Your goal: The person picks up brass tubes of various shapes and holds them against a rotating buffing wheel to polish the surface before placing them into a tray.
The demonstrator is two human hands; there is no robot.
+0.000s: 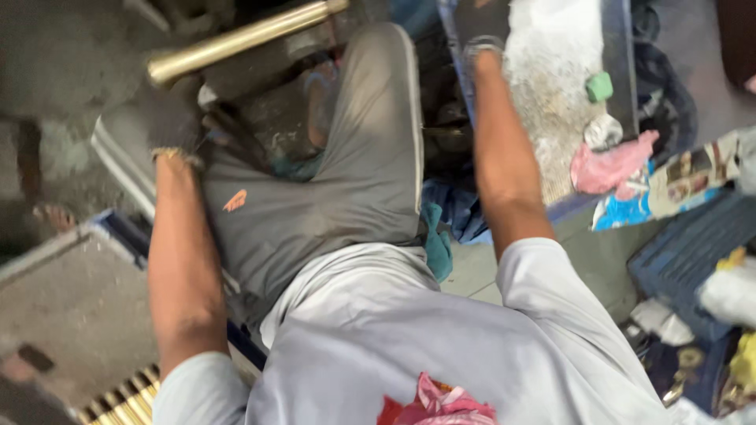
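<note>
My left hand [172, 118] wears a dark glove and sits at the near end of a long brass rod [236, 38], fingers closed around it as far as the blur shows. The rod slants up to the right over my knee in grey shorts [346, 181]. My right hand [482, 30], also in a dark glove, reaches to the top edge and rests against the left side of a flat panel dusted with white powder [551, 47]. Its fingers are cut off by the frame.
A green block [599, 86], a crumpled silver piece [603, 132] and a pink cloth [614, 167] lie on the dusty panel. At the right are printed paper [677, 185] and a blue crate [693, 244]. A grey slab [71, 307] and several brass bars [126, 403] are lower left.
</note>
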